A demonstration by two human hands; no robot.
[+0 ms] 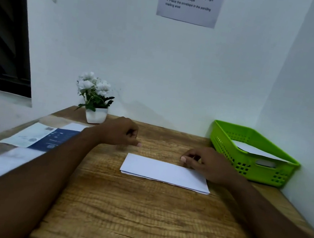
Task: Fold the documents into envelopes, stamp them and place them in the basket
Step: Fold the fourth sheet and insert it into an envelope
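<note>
The folded paper (164,172) lies flat in the middle of the table (137,208). The right hand (208,166) sits on its corner at 2 o'clock with its fingers curled. I cannot tell if it pinches the paper or just touches it. The left hand (119,131) hangs over the table at 11 o'clock from the paper, loosely curled and holding nothing. Only one corner is held down, so the paper could slide or spin if that hand pulls. The near edge shows layers that do not line up, so the fold may pop open or be too fat for an envelope. The flower pot (96,115) is just beside the left hand and could get bumped. The green basket (223,148) waits at 2 o'clock with one envelope (258,151) inside.
</note>
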